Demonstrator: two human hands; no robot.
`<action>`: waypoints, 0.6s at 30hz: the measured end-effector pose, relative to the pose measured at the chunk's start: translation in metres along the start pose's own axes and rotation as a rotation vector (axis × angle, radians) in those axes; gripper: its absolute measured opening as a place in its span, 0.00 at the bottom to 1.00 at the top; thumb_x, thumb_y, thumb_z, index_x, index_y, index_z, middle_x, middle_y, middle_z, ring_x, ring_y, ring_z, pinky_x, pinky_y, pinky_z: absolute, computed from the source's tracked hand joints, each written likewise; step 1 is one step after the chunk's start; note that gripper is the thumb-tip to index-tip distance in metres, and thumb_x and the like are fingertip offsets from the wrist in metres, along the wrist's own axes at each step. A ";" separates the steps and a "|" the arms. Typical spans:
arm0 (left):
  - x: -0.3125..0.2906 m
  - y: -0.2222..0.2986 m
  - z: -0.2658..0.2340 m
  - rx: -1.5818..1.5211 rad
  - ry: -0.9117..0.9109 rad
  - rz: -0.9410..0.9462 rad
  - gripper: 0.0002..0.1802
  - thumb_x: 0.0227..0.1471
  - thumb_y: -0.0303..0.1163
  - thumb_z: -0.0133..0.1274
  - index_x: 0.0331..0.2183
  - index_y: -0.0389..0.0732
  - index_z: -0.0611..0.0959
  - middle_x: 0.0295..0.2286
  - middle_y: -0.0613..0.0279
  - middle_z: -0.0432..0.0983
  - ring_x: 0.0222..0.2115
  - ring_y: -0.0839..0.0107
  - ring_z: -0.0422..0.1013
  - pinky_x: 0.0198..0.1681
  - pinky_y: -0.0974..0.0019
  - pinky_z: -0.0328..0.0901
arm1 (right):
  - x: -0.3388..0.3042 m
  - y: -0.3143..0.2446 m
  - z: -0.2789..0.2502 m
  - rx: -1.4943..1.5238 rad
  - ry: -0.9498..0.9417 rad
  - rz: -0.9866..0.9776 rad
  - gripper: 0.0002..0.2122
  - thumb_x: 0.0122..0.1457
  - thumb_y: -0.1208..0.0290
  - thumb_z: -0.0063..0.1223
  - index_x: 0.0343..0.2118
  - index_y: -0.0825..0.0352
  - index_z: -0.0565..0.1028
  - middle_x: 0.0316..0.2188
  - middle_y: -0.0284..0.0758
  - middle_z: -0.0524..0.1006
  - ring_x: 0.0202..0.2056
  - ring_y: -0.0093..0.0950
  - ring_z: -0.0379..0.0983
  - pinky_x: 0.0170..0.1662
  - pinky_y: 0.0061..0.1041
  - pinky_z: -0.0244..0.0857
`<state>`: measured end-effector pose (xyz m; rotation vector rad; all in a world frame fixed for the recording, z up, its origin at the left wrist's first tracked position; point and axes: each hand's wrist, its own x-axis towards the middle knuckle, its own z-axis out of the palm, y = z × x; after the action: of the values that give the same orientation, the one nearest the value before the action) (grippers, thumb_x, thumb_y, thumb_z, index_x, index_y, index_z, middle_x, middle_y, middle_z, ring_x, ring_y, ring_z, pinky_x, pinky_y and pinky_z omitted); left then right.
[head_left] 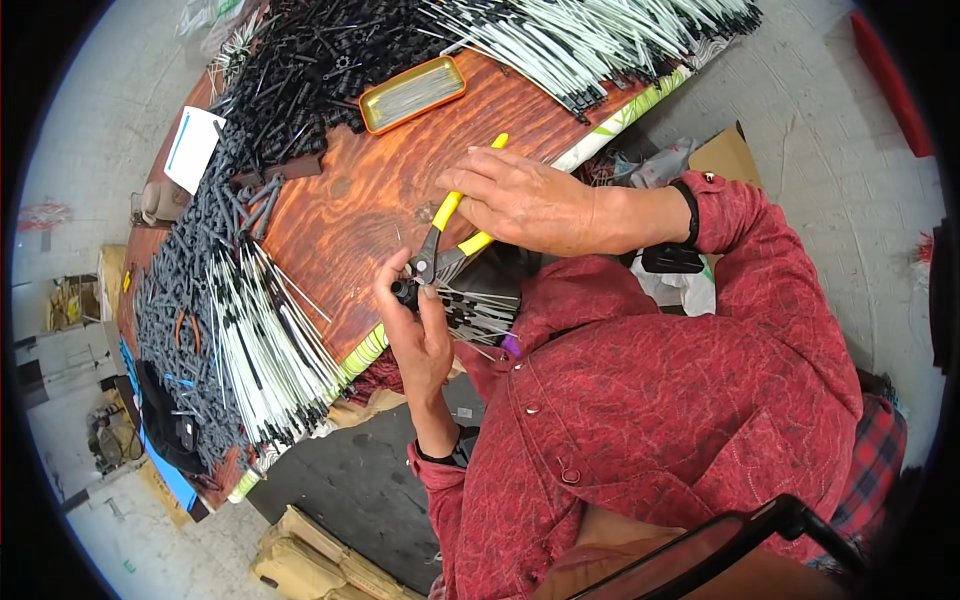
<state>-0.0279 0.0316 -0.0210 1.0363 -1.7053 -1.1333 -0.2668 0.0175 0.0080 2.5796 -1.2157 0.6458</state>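
My right hand (530, 205) is closed around the yellow-handled pliers (455, 212). One yellow handle end sticks out above the fingers. The dark jaws of the pliers point down to my left hand (415, 335). Between my left thumb and fingers is a small black plastic part (405, 291), held right at the jaws. A thin pin seems to stand up near my left fingertips. Just right of my left hand, a bundle of pale rods with black ends (480, 315) lies at my lap, partly hidden by the hand.
A wooden table (370, 190) spreads ahead. On it lie an orange-rimmed tin of thin pins (412, 95), a heap of black parts (330, 60), grey tubes (180, 300) and pale rods in two piles, left (260, 340) and far right (590, 50). Cardboard (320, 560) lies below left.
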 end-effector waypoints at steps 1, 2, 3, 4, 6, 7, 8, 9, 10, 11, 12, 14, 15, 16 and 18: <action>0.000 -0.002 0.000 0.001 -0.005 -0.001 0.22 0.61 0.24 0.43 0.56 0.32 0.67 0.48 0.55 0.63 0.45 0.69 0.62 0.52 0.67 0.58 | 0.001 0.001 -0.002 0.000 0.001 0.005 0.12 0.49 0.72 0.53 0.35 0.73 0.76 0.49 0.43 0.71 0.50 0.40 0.69 0.52 0.36 0.68; 0.000 -0.003 0.000 -0.015 -0.005 0.003 0.21 0.61 0.24 0.43 0.56 0.33 0.67 0.47 0.57 0.63 0.43 0.71 0.63 0.49 0.69 0.59 | 0.002 0.002 -0.006 0.000 -0.027 -0.018 0.11 0.49 0.71 0.53 0.33 0.72 0.76 0.45 0.41 0.72 0.48 0.38 0.69 0.50 0.35 0.68; 0.001 -0.003 0.000 -0.032 -0.007 0.006 0.21 0.62 0.24 0.44 0.56 0.33 0.67 0.47 0.58 0.64 0.40 0.73 0.63 0.46 0.71 0.60 | 0.002 0.003 -0.009 -0.001 -0.055 -0.040 0.10 0.49 0.71 0.53 0.32 0.70 0.77 0.42 0.39 0.72 0.45 0.36 0.70 0.48 0.34 0.68; 0.001 -0.001 0.000 -0.031 -0.013 0.005 0.21 0.62 0.24 0.44 0.56 0.33 0.67 0.47 0.58 0.64 0.40 0.73 0.63 0.46 0.71 0.60 | 0.003 0.004 -0.010 -0.001 -0.055 -0.034 0.10 0.49 0.71 0.53 0.32 0.70 0.77 0.42 0.39 0.72 0.45 0.36 0.70 0.48 0.34 0.68; 0.001 0.008 0.000 -0.057 -0.018 -0.040 0.20 0.63 0.25 0.44 0.56 0.34 0.66 0.45 0.61 0.66 0.35 0.79 0.63 0.39 0.75 0.60 | 0.003 0.008 -0.011 0.034 -0.067 -0.091 0.09 0.49 0.70 0.53 0.31 0.68 0.77 0.36 0.35 0.70 0.41 0.34 0.69 0.44 0.32 0.66; 0.001 0.008 0.000 -0.056 -0.021 -0.041 0.20 0.63 0.25 0.44 0.56 0.34 0.66 0.45 0.61 0.66 0.35 0.79 0.63 0.39 0.75 0.60 | 0.002 0.009 -0.011 0.035 -0.067 -0.089 0.09 0.49 0.70 0.53 0.31 0.68 0.77 0.36 0.35 0.70 0.41 0.34 0.69 0.44 0.32 0.66; 0.002 0.008 -0.001 -0.060 -0.018 -0.034 0.20 0.64 0.25 0.44 0.56 0.34 0.66 0.43 0.62 0.67 0.34 0.80 0.62 0.37 0.76 0.59 | 0.002 0.010 -0.011 0.023 -0.080 -0.114 0.08 0.49 0.70 0.53 0.31 0.67 0.77 0.35 0.35 0.70 0.41 0.34 0.69 0.44 0.32 0.66; 0.002 0.007 -0.002 -0.063 -0.012 -0.028 0.20 0.64 0.26 0.44 0.56 0.35 0.66 0.42 0.64 0.67 0.33 0.82 0.61 0.35 0.77 0.58 | 0.001 0.010 -0.011 0.013 -0.094 -0.142 0.08 0.49 0.70 0.53 0.30 0.66 0.77 0.34 0.35 0.70 0.41 0.34 0.69 0.44 0.32 0.66; 0.001 0.008 -0.003 -0.062 -0.012 -0.030 0.20 0.64 0.26 0.44 0.56 0.35 0.66 0.42 0.64 0.67 0.33 0.82 0.61 0.35 0.77 0.58 | 0.001 0.011 -0.012 0.016 -0.094 -0.142 0.08 0.49 0.70 0.53 0.30 0.66 0.77 0.34 0.35 0.70 0.41 0.34 0.69 0.44 0.32 0.66; 0.000 0.008 -0.004 -0.070 -0.021 -0.054 0.20 0.64 0.27 0.44 0.56 0.35 0.66 0.44 0.61 0.68 0.37 0.78 0.65 0.42 0.73 0.61 | 0.001 0.011 -0.014 0.048 -0.119 -0.154 0.07 0.49 0.69 0.53 0.29 0.66 0.76 0.34 0.35 0.70 0.41 0.34 0.69 0.43 0.32 0.66; -0.001 0.007 -0.006 -0.079 -0.033 -0.076 0.20 0.65 0.28 0.44 0.57 0.34 0.66 0.46 0.58 0.68 0.41 0.74 0.68 0.48 0.68 0.64 | 0.001 0.012 -0.016 0.078 -0.145 -0.164 0.07 0.49 0.68 0.53 0.29 0.66 0.76 0.34 0.36 0.70 0.41 0.34 0.70 0.43 0.31 0.66; 0.000 0.004 -0.005 -0.076 -0.029 -0.069 0.21 0.64 0.28 0.44 0.57 0.34 0.66 0.45 0.58 0.69 0.41 0.74 0.68 0.48 0.69 0.64 | -0.001 0.012 -0.015 0.080 -0.161 -0.169 0.07 0.49 0.68 0.53 0.27 0.66 0.76 0.33 0.35 0.71 0.41 0.33 0.70 0.42 0.31 0.66; 0.000 0.002 -0.005 -0.074 -0.022 -0.062 0.21 0.64 0.28 0.45 0.57 0.34 0.66 0.44 0.58 0.69 0.40 0.74 0.68 0.47 0.69 0.64 | -0.001 0.012 -0.014 0.081 -0.178 -0.176 0.07 0.49 0.68 0.53 0.26 0.65 0.76 0.32 0.35 0.71 0.40 0.33 0.71 0.40 0.32 0.67; 0.000 0.002 -0.006 -0.073 -0.026 -0.063 0.21 0.64 0.28 0.45 0.57 0.34 0.66 0.44 0.58 0.69 0.40 0.74 0.68 0.47 0.69 0.64 | 0.000 0.013 -0.015 0.082 -0.178 -0.172 0.07 0.49 0.68 0.53 0.26 0.65 0.76 0.32 0.35 0.71 0.40 0.33 0.71 0.40 0.32 0.67; -0.004 0.004 -0.009 -0.068 -0.033 -0.081 0.22 0.63 0.28 0.46 0.57 0.33 0.66 0.42 0.59 0.70 0.38 0.74 0.68 0.46 0.70 0.64 | 0.006 0.015 -0.017 0.150 -0.197 -0.196 0.08 0.50 0.66 0.55 0.25 0.65 0.76 0.29 0.35 0.71 0.38 0.34 0.72 0.38 0.33 0.68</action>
<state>-0.0187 0.0333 -0.0157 1.0581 -1.6512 -1.2574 -0.2806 0.0101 0.0255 2.8993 -0.9814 0.4684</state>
